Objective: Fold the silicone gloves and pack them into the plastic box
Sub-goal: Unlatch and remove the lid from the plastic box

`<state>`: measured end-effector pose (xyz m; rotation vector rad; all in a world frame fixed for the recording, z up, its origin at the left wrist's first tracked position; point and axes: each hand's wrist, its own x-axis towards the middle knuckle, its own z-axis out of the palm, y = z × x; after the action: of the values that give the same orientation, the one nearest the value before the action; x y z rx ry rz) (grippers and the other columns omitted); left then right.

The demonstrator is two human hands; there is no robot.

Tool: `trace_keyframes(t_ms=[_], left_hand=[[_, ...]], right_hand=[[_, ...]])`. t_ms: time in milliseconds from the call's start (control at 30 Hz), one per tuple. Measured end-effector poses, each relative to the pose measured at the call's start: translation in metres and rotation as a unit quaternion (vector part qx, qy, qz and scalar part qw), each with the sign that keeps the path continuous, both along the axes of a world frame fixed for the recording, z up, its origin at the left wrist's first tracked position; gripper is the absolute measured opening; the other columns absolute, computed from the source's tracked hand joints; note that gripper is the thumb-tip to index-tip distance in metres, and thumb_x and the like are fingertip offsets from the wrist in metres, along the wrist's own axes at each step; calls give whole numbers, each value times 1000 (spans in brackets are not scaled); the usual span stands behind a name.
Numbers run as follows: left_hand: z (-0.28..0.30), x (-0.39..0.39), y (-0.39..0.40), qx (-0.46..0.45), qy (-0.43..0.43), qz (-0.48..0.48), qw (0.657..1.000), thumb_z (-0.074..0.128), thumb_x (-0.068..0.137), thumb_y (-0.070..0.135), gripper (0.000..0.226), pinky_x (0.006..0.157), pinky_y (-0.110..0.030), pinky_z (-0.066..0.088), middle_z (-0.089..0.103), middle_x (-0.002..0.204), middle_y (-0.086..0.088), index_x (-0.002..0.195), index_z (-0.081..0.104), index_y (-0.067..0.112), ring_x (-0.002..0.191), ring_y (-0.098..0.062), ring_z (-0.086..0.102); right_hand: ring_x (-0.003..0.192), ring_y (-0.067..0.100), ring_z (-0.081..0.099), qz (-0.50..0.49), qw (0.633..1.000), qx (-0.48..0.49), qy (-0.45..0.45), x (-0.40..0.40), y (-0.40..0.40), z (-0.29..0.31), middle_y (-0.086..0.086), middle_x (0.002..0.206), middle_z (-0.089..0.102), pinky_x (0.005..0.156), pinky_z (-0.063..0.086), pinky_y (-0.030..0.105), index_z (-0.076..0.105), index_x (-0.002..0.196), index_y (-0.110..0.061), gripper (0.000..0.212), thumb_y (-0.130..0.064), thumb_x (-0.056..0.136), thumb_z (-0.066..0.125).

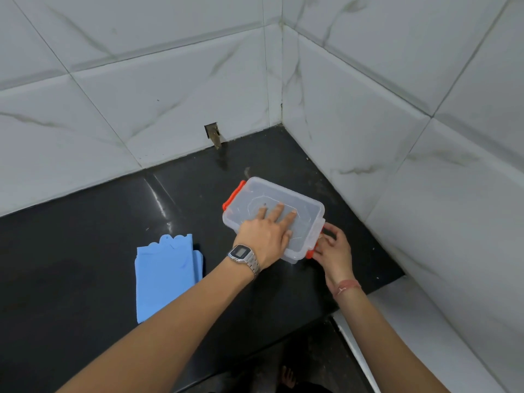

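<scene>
A clear plastic box with orange side latches sits on the black counter, its lid on. My left hand, with a metal watch on the wrist, lies flat on the lid with fingers spread. My right hand is at the box's near right end, fingers curled on the orange latch. The blue silicone gloves lie stacked flat on the counter to the left of the box, apart from both hands, partly hidden by my left forearm.
The black counter meets white marble-pattern tiled walls behind and on the right, forming a corner. A small notch with a brown stub sits at the wall base. The counter's front edge runs under my forearms; a foot shows below.
</scene>
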<state>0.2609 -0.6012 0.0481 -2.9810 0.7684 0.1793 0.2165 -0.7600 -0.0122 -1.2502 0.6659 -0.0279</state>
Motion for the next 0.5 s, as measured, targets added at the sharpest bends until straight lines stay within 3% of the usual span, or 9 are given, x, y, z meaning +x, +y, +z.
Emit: trace_keyframes(t_ms=[100,167,233,300,333,400,500], left_hand=[[7,-8,-12,25,-17,-44,999,30,99,44,51,67,-36,48,43,144,-9,147,27,26,104,-32,62],[14,-1,-15,16,-51,-62,997,38,97,39,43,62,-36,44,58,120,-6,137,42,23,86,-27,64],[19,16,-9,-6,-65,-36,997,41,95,36,45,78,-41,46,54,127,-5,140,40,27,106,-29,58],[19,30,6,-10,-14,32,999,37,98,38,51,98,-48,40,42,144,-7,148,25,32,127,-32,45],[17,34,14,-15,19,69,997,32,100,38,51,98,-49,41,44,142,-8,149,20,34,124,-33,48],[10,37,28,-19,44,109,993,25,102,36,47,83,-43,52,60,123,-10,149,19,37,100,-32,63],[3,34,39,-40,39,151,987,21,102,38,43,67,-37,45,67,108,-11,143,32,35,87,-34,65]], right_hand=[[93,21,71,-40,999,-9,5,19,-11,6,10,108,71,85,59,40,55,125,-18,35,-10,92,63],[100,25,69,-56,997,43,6,29,-21,11,13,112,70,88,57,41,57,125,-15,34,-10,92,64],[106,24,68,-48,997,67,-4,32,-26,16,11,118,68,93,55,41,58,126,-15,31,-12,95,60],[113,20,63,-45,996,68,-18,27,-26,17,9,126,63,101,50,39,56,130,-14,31,-15,99,54],[117,19,60,-58,996,65,-23,21,-24,17,9,130,60,105,47,38,54,131,-14,31,-16,100,52],[120,18,55,-104,993,53,-29,3,-19,15,9,133,56,108,43,35,53,130,-16,30,-16,100,51],[114,14,56,-130,991,34,-26,-28,-1,13,6,129,58,96,47,29,54,125,-21,27,-15,99,52]])
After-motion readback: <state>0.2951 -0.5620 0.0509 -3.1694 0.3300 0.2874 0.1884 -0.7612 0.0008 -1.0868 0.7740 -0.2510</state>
